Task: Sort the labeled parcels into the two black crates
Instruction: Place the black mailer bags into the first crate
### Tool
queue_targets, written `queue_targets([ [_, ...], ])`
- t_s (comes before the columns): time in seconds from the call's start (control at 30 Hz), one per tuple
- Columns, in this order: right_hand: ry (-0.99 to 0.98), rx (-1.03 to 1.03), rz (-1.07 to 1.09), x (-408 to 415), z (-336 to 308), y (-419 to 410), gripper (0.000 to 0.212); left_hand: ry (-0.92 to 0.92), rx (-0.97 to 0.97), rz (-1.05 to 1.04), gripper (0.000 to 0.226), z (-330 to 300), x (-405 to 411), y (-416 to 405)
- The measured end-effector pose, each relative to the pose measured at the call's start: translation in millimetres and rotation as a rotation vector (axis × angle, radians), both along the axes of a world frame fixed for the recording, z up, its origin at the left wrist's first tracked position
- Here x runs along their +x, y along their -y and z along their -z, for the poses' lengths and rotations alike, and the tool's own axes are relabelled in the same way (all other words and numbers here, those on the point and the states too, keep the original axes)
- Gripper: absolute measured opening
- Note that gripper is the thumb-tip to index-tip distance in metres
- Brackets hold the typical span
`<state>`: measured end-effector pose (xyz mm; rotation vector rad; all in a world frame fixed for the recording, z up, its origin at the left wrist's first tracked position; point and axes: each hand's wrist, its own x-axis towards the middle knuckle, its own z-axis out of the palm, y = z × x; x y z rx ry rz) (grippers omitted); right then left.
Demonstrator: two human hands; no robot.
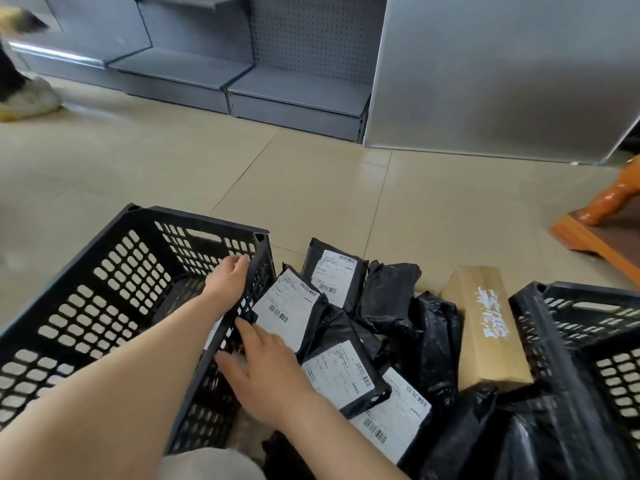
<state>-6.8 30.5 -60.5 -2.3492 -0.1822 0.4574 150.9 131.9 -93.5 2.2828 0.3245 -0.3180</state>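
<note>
The left crate (114, 299) stands on the tiled floor (311, 174), its perforated black walls open to view. The left hand (227, 277) reaches over the crate's right wall (242, 306); its fingers (239, 263) curl over the rim near the far corner, gripping it. The right hand (266, 368) lies outside that wall with fingers straight and spread, the fingertips touching the near corner of a black labeled parcel (287, 306) that leans against the crate. Further labeled parcels (343, 375) lie in a loose pile on the floor between the two crates, several with white barcode labels facing up. A brown cardboard box (488, 327) rests at the pile's right side, touching the right crate (588, 341). Grey shelving (242, 74) stands against the far wall.
</note>
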Motion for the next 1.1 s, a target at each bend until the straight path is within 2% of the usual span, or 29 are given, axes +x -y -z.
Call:
queue_targets([
  [0.07,0.005,0.004,0.042,-2,-17,21,0.066,0.129,0.028,0.058,0.04,-22,-8,21],
  [0.13,-0.025,0.008,0.068,-4,-36,44,0.066,0.169,0.023,0.106,0.034,-38,-18,39],
  [0.2,-0.037,0.011,0.101,-7,-53,68,0.067,0.137,-0.033,0.158,0.041,-46,-27,54],
  [0.33,-0.009,0.031,0.224,-19,-83,114,0.067,0.045,-0.024,0.271,0.045,-63,-44,79],
  [0.47,0.025,0.039,0.343,-27,-92,150,0.066,-0.085,0.138,0.428,0.043,-67,-54,86],
  [0.57,-0.008,0.083,0.427,-30,-87,164,0.067,-0.147,0.41,0.436,0.057,-49,-56,67],
  [0.63,-0.056,0.083,0.436,-28,-84,170,0.068,-0.214,0.563,0.459,0.058,-39,-58,54],
  [0.7,-0.085,0.048,0.42,-23,-85,175,0.069,-0.281,0.583,0.464,0.051,-35,-58,49],
  [0.83,-0.068,-0.024,0.402,-13,-93,185,0.063,-0.235,0.556,0.456,0.041,-36,-57,59],
  [0.9,-0.06,-0.065,0.397,-9,-95,188,0.061,-0.301,0.65,0.615,0.04,-37,-65,61],
  [0.93,-0.052,-0.093,0.398,-8,-96,190,0.061,-0.341,0.684,0.589,0.04,-33,-65,61],
  [1.03,-0.012,-0.186,0.395,-7,-94,194,0.06,-0.3,0.6,0.391,0.034,-24,-59,57],
  [1.1,0.003,-0.217,0.384,-6,-92,195,0.062,-0.274,0.644,0.436,0.034,-21,-52,56],
])
